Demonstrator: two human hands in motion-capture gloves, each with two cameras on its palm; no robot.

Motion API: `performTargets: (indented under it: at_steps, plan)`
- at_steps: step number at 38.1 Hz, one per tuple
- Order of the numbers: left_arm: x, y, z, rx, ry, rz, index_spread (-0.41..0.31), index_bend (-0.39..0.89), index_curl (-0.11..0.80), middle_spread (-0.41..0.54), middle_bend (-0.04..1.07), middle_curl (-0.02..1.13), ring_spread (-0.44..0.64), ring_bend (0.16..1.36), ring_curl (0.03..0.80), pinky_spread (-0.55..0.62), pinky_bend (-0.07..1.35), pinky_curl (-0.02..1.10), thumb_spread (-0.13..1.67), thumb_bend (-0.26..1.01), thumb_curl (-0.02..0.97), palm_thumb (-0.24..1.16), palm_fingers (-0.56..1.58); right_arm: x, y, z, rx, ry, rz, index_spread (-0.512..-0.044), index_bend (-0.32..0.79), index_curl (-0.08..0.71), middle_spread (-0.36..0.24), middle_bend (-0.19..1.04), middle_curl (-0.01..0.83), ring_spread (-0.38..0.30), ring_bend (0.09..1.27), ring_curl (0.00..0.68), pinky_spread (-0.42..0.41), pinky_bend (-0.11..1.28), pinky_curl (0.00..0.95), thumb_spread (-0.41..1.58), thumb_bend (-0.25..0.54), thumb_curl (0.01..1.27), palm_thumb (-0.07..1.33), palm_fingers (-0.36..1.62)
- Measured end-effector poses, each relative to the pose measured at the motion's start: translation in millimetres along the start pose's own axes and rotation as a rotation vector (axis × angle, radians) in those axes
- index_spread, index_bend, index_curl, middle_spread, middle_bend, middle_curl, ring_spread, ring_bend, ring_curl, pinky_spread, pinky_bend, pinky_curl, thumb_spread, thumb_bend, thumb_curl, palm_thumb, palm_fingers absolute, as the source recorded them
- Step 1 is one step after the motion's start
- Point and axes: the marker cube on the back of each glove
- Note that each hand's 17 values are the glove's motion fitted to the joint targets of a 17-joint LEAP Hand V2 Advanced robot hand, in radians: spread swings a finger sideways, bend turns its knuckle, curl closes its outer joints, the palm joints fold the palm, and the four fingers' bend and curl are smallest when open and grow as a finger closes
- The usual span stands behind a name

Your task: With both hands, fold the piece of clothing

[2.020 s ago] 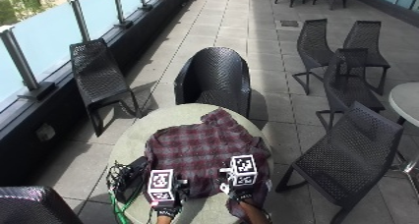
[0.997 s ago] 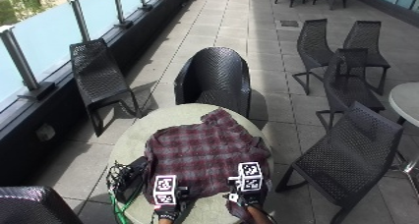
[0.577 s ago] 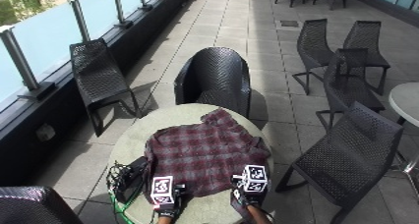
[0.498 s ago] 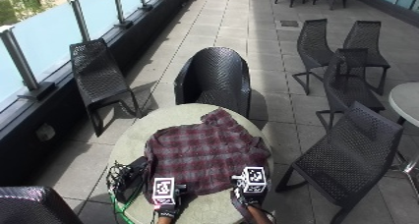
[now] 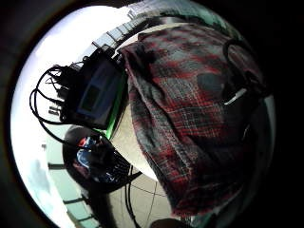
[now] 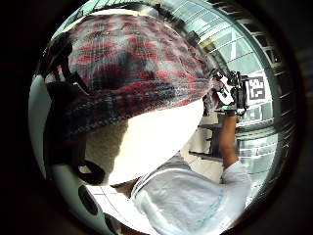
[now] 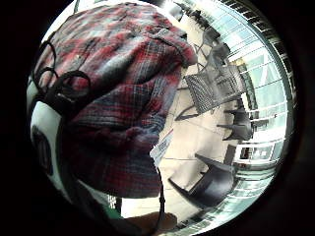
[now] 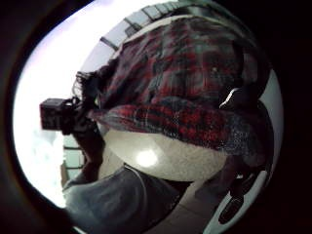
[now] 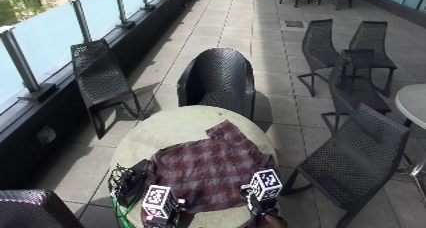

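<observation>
One red-and-grey plaid shirt (image 9: 210, 170) lies spread on the round surface (image 9: 173, 130), its near hem at the edge by the person. The left hand (image 9: 162, 219) and right hand (image 9: 263, 210) sit at that hem's two corners; whether either grip pinches cloth, I cannot tell. One black device (image 9: 133, 180) lies beside the shirt.

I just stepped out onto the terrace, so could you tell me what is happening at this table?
A person in black gloves is working on a red and grey plaid shirt spread over a round table. Both hands are at the shirt's near edge: the left hand at its left corner, the right hand at its right corner. The palm views show that hem raised a little off the tabletop. No fold has been made yet. A black device with cables lies beside the shirt.
</observation>
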Motion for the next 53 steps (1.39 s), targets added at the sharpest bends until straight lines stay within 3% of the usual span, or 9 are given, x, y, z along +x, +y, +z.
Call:
performTargets:
  at_steps: [8,14,18,23,31,35,42,46,53]
  plan:
    - [16.6,7.7,-67.5,-0.15,0.178,0.095,-0.331,0.21,0.412,-0.369,0.53,0.5,-0.38,0.71,0.403,-0.24,0.23,0.37,1.27,0.07,0.327,0.71,1.33,-2.0,-16.1,-81.8,-0.273,-0.145,-0.067,-0.3,0.15,0.365,-0.233,0.47,0.433,-0.264,0.71,0.426,-0.271,0.42,0.361,1.28,0.196,0.3,0.9,1.39]
    - [-8.3,-67.8,-108.9,-0.138,0.1,-0.051,-0.335,0.18,0.42,-0.383,0.52,0.51,-0.41,0.76,0.424,-0.3,0.29,0.4,1.27,0.06,0.325,0.73,1.36,-6.8,-106.6,-125.0,-0.221,-0.156,0.006,-0.293,0.14,0.365,-0.231,0.48,0.452,-0.256,0.79,0.457,-0.319,0.52,0.395,1.28,0.182,0.29,0.91,1.41]
    - [-37.7,-147.3,-95.8,-0.164,0.048,-0.205,-0.336,0.17,0.419,-0.387,0.52,0.51,-0.41,0.79,0.437,-0.32,0.33,0.42,1.27,0.05,0.324,0.75,1.37,-24.9,-162.5,-150.5,-0.249,-0.137,0.106,-0.295,0.12,0.358,-0.231,0.5,0.465,-0.246,0.83,0.475,-0.323,0.59,0.423,1.29,0.171,0.28,0.92,1.4]
    - [-72.8,-221.8,-39.7,-0.315,0.047,-0.326,-0.336,0.18,0.426,-0.386,0.53,0.51,-0.41,0.83,0.452,-0.33,0.34,0.43,1.27,0.04,0.322,0.76,1.36,-24.3,-227.0,-131.6,-0.414,-0.058,0.261,-0.3,0.13,0.355,-0.23,0.52,0.478,-0.238,0.86,0.488,-0.319,0.63,0.443,1.28,0.15,0.27,0.92,1.38]
    - [-74.0,-215.2,-20.2,-0.525,0.015,-0.485,-0.344,0.21,0.454,-0.375,0.54,0.52,-0.4,0.89,0.473,-0.29,0.24,0.43,1.28,0.02,0.319,0.78,1.29,-15.4,-317.4,-44.1,-0.596,0.025,0.29,-0.303,0.16,0.363,-0.227,0.56,0.491,-0.226,0.88,0.498,-0.316,0.65,0.454,1.17,0.043,0.25,0.83,1.37]
    - [-75.8,-218.3,-8.8,-0.541,-0.005,-0.465,-0.343,0.21,0.465,-0.368,0.54,0.52,-0.39,0.88,0.476,-0.28,0.2,0.42,1.29,0.02,0.316,0.78,1.28,-14.1,-323.0,-33.1,-0.619,0.044,0.293,-0.307,0.16,0.371,-0.226,0.57,0.497,-0.224,0.87,0.499,-0.31,0.66,0.456,1.13,0.013,0.25,0.83,1.37]
    - [-71.4,-215.2,-13.5,-0.454,-0.006,-0.462,-0.345,0.21,0.477,-0.366,0.56,0.53,-0.38,0.86,0.472,-0.26,0.18,0.42,1.3,0.0,0.314,0.79,1.27,-5.2,-306.3,-59.4,-0.392,0.047,0.371,-0.315,0.1,0.356,-0.224,0.61,0.505,-0.227,0.86,0.494,-0.293,0.64,0.449,1.0,-0.041,0.26,0.76,1.27]
    - [-70.0,-211.7,-19.1,-0.365,-0.048,-0.463,-0.286,0.07,0.43,-0.342,0.51,0.52,-0.36,0.81,0.456,-0.2,0.2,0.43,1.28,-0.01,0.315,0.79,1.03,8.8,-292.4,-83.4,-0.128,-0.018,0.438,-0.326,0.11,0.343,-0.237,0.5,0.471,-0.242,0.75,0.459,-0.221,0.6,0.432,0.97,-0.048,0.26,0.7,1.02]
    - [-62.3,-207.6,-33.4,-0.139,-0.153,-0.435,-0.208,0.13,0.416,-0.257,0.31,0.49,-0.26,0.64,0.431,-0.04,0.27,0.47,1.23,-0.01,0.325,0.8,0.66,35.6,-235.3,-109.0,0.103,-0.227,0.585,-0.326,0.15,0.356,-0.215,0.39,0.441,-0.208,0.54,0.401,-0.13,0.56,0.413,1.06,-0.001,0.28,0.73,0.93]
